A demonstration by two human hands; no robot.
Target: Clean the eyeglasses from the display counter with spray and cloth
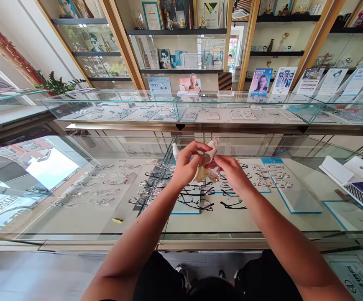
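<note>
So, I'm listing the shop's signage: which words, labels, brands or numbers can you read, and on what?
None can be read with certainty.
Blue poster: print too small.
Framed certificate: too small.
Lower-right card: characters slanted, unclear.
Reflected lettering: warped.
Held glasses: no legible marking.

Grey floor (43, 271); wood-framed shelves (177, 31)

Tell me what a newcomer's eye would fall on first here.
Probably the left hand and right hand in the middle, together holding pink-rimmed glasses and a pale cloth above the glass counter. Next, perhaps, the dark-framed glasses just below them, then the bright white reflection on the counter's left side.
</note>
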